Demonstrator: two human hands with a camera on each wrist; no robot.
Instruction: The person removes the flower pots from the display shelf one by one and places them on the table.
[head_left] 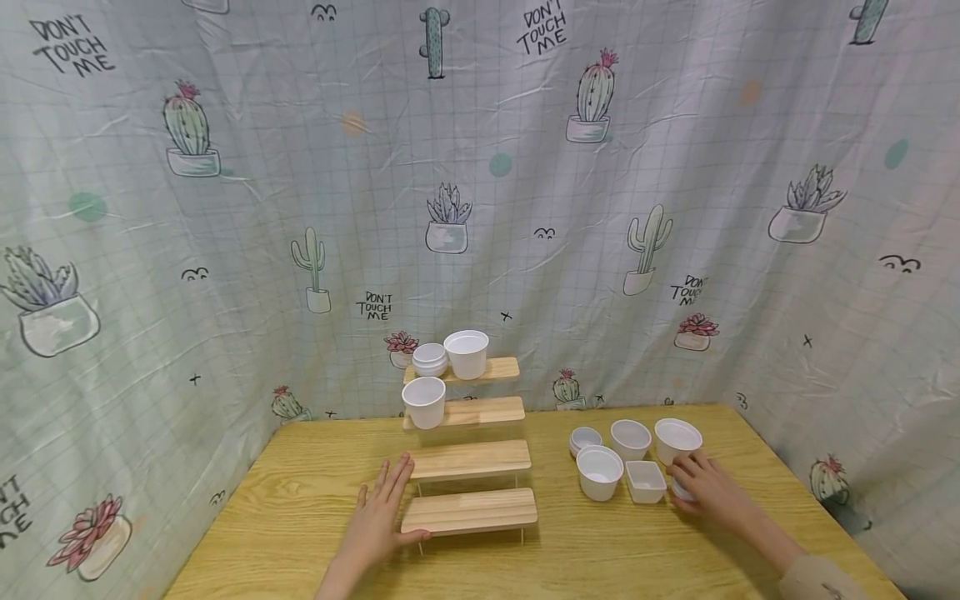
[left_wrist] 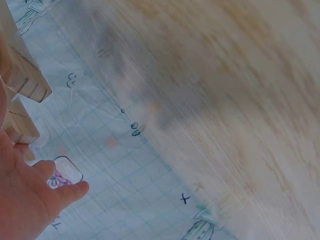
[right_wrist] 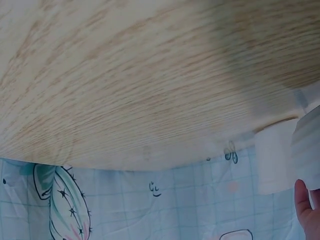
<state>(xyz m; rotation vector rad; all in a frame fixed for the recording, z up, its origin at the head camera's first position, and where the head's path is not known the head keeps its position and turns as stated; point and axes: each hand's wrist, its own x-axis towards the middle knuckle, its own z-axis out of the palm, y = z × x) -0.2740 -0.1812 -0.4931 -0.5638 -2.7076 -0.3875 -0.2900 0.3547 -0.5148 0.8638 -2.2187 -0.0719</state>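
Note:
A four-step wooden display rack (head_left: pixel 468 510) stands mid-table. Its left side is touched by my left hand (head_left: pixel 381 514), fingers extended along the step ends and thumb at the lowest step. In the left wrist view that hand (left_wrist: pixel 30 195) is beside the step ends (left_wrist: pixel 25 80). On the top step sit a low white round tub (head_left: pixel 430 360) and a taller white cup (head_left: pixel 467 354); another white cup (head_left: pixel 424 402) is one step down. To the right, my right hand (head_left: pixel 705 485) curls over a white tub (head_left: pixel 683 490), mostly hidden beneath the fingers.
Beside the right hand are a square tub (head_left: pixel 646 482), a white cup (head_left: pixel 599 472), a small round tub (head_left: pixel 585 441) and two more round tubs (head_left: pixel 631 439) on the wooden table (head_left: pixel 615 550). A cactus-print curtain (head_left: pixel 510 200) encloses the back and sides.

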